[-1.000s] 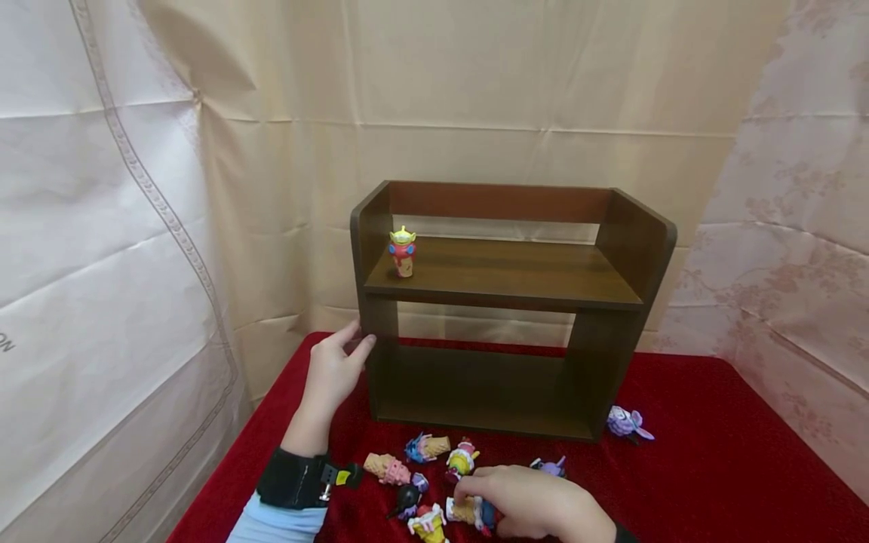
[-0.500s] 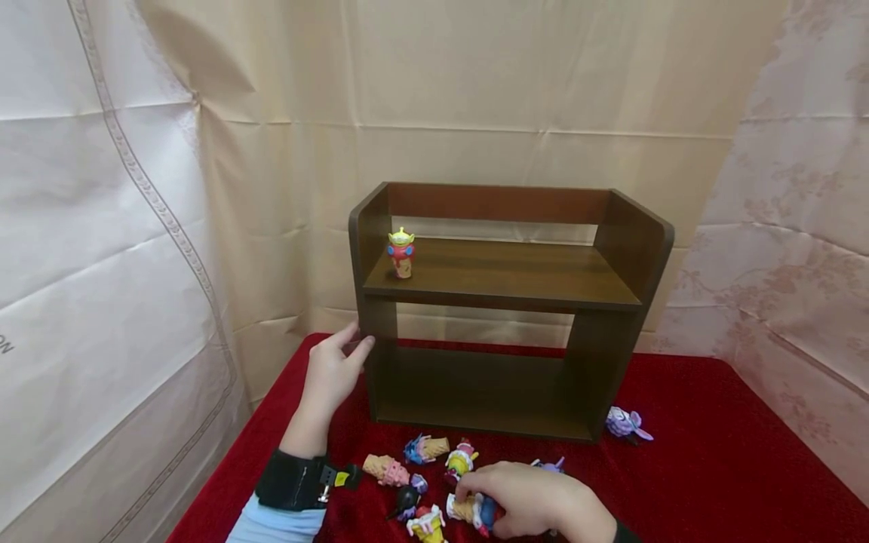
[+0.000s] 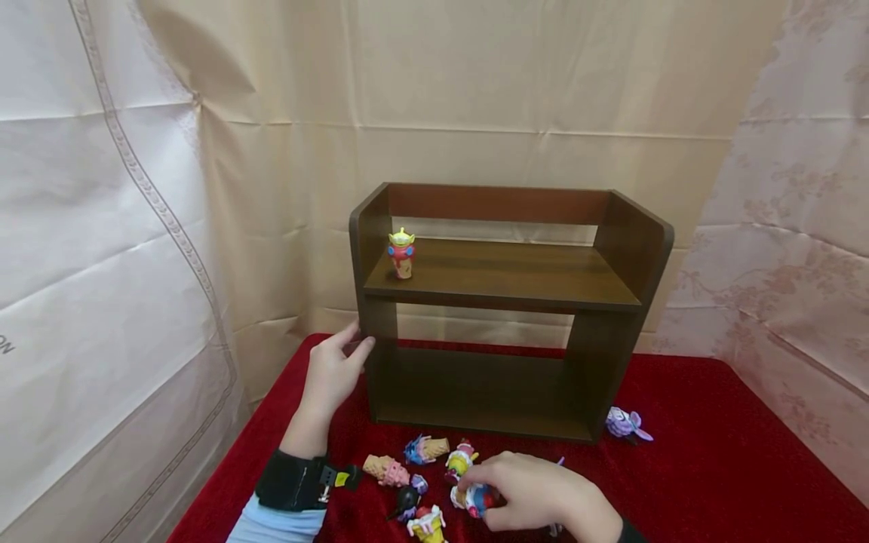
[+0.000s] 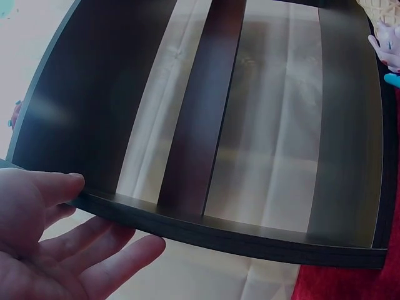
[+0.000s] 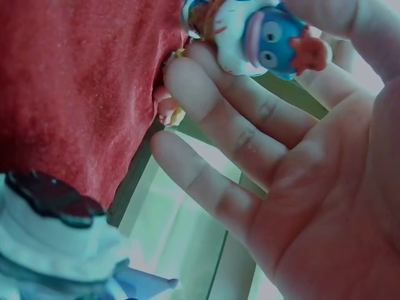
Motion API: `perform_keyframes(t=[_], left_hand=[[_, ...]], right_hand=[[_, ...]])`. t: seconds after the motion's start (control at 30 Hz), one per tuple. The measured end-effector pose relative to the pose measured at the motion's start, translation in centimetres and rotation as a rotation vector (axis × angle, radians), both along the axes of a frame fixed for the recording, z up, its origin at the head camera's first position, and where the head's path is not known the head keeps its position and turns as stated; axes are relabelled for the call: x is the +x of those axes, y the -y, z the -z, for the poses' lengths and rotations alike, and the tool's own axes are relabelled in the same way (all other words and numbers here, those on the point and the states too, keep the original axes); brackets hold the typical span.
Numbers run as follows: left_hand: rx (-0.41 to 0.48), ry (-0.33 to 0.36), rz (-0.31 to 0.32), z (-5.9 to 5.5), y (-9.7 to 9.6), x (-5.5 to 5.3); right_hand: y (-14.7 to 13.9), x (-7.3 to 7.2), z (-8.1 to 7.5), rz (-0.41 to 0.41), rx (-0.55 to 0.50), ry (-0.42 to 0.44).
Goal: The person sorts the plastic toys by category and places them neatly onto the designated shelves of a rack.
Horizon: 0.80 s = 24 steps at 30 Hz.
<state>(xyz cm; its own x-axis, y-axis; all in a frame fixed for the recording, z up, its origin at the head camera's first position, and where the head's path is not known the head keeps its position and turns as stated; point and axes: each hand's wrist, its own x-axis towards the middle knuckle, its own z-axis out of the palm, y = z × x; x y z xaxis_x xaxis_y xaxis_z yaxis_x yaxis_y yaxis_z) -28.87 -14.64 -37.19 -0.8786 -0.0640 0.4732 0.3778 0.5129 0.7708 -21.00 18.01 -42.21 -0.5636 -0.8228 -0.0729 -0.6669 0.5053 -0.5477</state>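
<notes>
A dark brown two-tier wooden shelf [image 3: 516, 271] stands on the table. My left hand [image 3: 333, 369] holds its left side panel, thumb over the front edge and fingers along the outside in the left wrist view. Before the shelf, my right hand [image 3: 532, 490] pinches a small ice-cream-cone figurine [image 5: 275, 44] with a blue face, white collar and red starfish-like topping. The figurine lies sideways between thumb and fingers, close over the cloth; the other fingers spread loosely. A green three-eyed alien cone figurine [image 3: 402, 256] stands upright at the upper tier's left end.
Several cone figurines lie on the red cloth [image 3: 713, 452]: a pink one [image 3: 387, 469], a blue one [image 3: 426, 449], yellow ones [image 3: 460, 461] and a black-and-purple one [image 3: 409, 498]. A lilac eared figurine [image 3: 626, 424] lies by the shelf's right side. Curtains [image 3: 516, 83] hang behind.
My right hand has shifted slightly up and right, and the blue-faced figurine has moved with it and turned a little. My left hand and the shelf hold still.
</notes>
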Motion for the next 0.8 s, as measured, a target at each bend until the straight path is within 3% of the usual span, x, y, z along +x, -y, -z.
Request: perform_keyframes(t=[0.27,0.6,0.8], left_hand=[[-0.001,0.003,0.001,0.01,-0.02,0.11],[-0.003,0.001,-0.008,-0.01,-0.01,0.19],[-0.007,0.001,-0.009,0.04,-0.04,0.20]], right_hand=[[-0.25,-0.18,-0.19,0.041,-0.007,-0.022],[-0.53,-0.18,-0.24,0.097,0.029,0.039],[-0.63,-0.41,-0.21,0.065,0.032,-0.024]])
